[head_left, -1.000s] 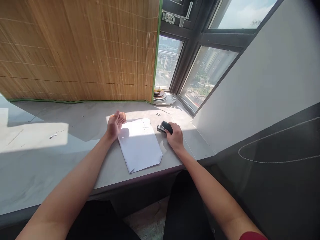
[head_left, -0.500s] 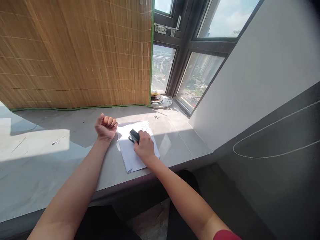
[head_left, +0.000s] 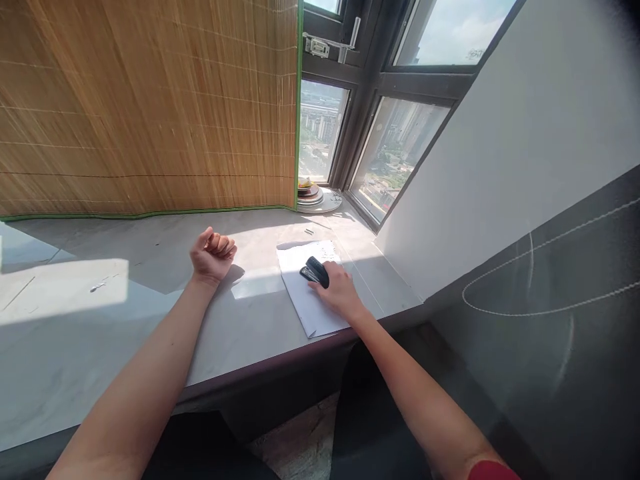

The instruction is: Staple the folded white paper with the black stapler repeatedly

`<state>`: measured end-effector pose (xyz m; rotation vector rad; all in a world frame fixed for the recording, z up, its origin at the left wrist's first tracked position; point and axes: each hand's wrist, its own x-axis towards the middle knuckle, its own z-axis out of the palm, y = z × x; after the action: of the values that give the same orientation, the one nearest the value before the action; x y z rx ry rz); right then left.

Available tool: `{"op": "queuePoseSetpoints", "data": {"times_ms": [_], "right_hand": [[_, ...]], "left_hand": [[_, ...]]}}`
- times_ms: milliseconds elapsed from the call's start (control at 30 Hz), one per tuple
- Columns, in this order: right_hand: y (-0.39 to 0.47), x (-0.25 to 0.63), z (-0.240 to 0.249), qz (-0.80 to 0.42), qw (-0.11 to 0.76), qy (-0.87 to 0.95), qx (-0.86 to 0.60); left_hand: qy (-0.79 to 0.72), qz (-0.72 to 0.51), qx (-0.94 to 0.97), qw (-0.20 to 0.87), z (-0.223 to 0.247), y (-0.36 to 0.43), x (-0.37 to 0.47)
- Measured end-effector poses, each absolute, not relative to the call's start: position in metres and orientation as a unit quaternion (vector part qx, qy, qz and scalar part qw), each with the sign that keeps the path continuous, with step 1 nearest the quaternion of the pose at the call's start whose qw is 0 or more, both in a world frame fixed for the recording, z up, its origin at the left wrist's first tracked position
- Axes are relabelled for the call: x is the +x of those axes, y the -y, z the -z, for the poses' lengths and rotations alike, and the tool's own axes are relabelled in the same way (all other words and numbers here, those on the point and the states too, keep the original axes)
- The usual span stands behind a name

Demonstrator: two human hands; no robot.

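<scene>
Sun hits the surface (head_left: 250, 327). My right fingers (head_left: 334, 271) grip the black stapler (head_left: 319, 271) over the folded paper (head_left: 315, 310); my left fingers (head_left: 220, 246) curl closed, seemingly empty. Tugging could slide the paper off.

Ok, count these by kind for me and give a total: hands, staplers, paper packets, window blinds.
Bare hands, left hand and right hand: 2
Black handheld stapler: 1
Flat white paper packet, sheets not countable: 1
Brown slatted blind with green edging: 1
Total: 5
</scene>
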<state>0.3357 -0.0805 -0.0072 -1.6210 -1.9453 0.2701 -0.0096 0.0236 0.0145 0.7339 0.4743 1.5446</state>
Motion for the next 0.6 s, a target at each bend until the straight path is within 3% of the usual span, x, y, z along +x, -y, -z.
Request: {"op": "queuePoseSetpoints", "data": {"times_ms": [167, 367, 600], "right_hand": [[0.028, 0.371, -0.012, -0.045, 0.402, 0.749, -0.525], [-0.065, 0.364, 0.007, -0.085, 0.24, 0.856, -0.45], [-0.08, 0.318, 0.028, -0.162, 0.163, 0.833, -0.503]], "left_hand": [[-0.211, -0.67, 0.333, 0.629, -0.012, -0.026, -0.011], [-0.216, -0.666, 0.333, 0.632, -0.01, -0.028, -0.017], [-0.2, -0.648, 0.337, 0.652, -0.015, -0.025, -0.017]]}}
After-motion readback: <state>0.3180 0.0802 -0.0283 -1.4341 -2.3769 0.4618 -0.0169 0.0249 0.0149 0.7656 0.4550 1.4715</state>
